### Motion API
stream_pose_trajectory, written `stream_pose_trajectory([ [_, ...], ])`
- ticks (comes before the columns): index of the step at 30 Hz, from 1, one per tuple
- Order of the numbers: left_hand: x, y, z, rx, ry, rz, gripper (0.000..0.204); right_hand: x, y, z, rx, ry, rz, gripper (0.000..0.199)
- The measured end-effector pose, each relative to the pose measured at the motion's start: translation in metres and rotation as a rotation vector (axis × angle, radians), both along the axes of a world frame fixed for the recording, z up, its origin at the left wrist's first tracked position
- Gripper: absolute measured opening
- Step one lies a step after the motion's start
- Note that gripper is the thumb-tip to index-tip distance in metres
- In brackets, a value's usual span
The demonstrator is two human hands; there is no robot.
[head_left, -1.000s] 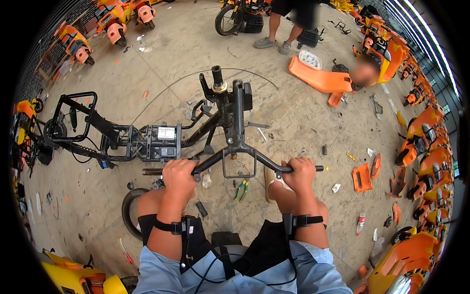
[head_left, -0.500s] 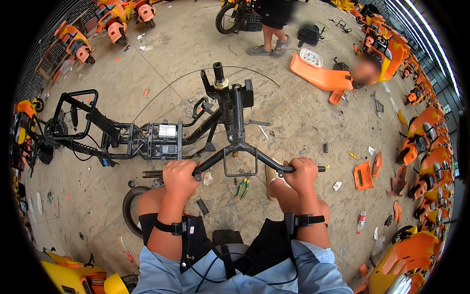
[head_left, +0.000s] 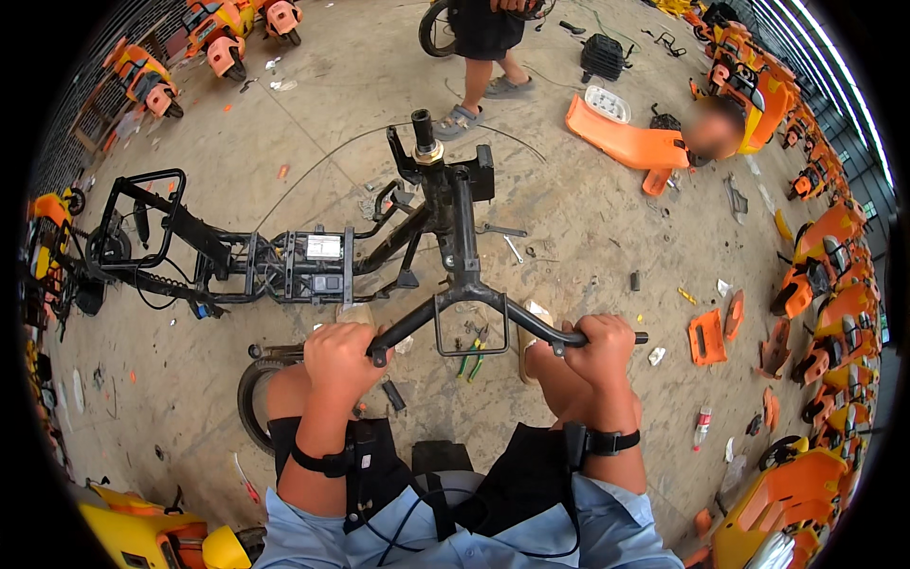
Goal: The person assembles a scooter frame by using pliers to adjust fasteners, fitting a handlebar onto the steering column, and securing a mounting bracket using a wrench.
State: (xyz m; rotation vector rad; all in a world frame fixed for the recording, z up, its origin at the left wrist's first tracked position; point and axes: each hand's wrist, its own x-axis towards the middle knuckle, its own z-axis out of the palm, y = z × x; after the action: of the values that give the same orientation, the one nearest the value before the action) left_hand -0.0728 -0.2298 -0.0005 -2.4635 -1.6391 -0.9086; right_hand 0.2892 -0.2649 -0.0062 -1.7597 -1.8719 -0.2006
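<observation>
The black handlebar (head_left: 474,308) is gripped at both of its ends. The left hand (head_left: 339,356) is wrapped closed around the left end of the bar, and the right hand (head_left: 599,346) is wrapped closed around the right end; on both hands the fingers are curled fully around the tube, with no gap seen.

The long axis of the bar runs from left to right across the person, just above the knees. From its middle, the steering stem (head_left: 462,228) goes straight away from the person, up to the head of the stripped black frame (head_left: 284,266), which lies on its side on the concrete floor (head_left: 284,142) and stretches to the left. So the frame is in front of the fingers and left of them, and the left hand is the nearer one to it. Both hands are placed about equally far from the stem. Green-handled pliers (head_left: 471,356) are seen on the floor under the bar, between the 2 hands.
</observation>
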Motion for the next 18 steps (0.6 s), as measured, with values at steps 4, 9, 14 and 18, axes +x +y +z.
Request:
stream_pose_trajectory([
  [4,-0.001,0.001,-0.004,-0.032,-0.013,0.001,0.032,-0.003,0.001,0.0,-0.015,0.02,0.004,0.023],
  [9,0.0,0.006,-0.013,-0.06,-0.042,-0.013,0.029,0.002,0.004,-0.01,-0.028,0.033,0.005,0.023],
  [14,0.004,0.006,-0.018,-0.111,-0.052,-0.003,0.024,0.002,0.008,-0.018,-0.047,0.049,-0.01,0.023],
  [18,0.008,0.008,-0.017,-0.128,-0.043,0.01,0.023,0.004,0.012,-0.022,-0.058,0.066,-0.013,0.023],
])
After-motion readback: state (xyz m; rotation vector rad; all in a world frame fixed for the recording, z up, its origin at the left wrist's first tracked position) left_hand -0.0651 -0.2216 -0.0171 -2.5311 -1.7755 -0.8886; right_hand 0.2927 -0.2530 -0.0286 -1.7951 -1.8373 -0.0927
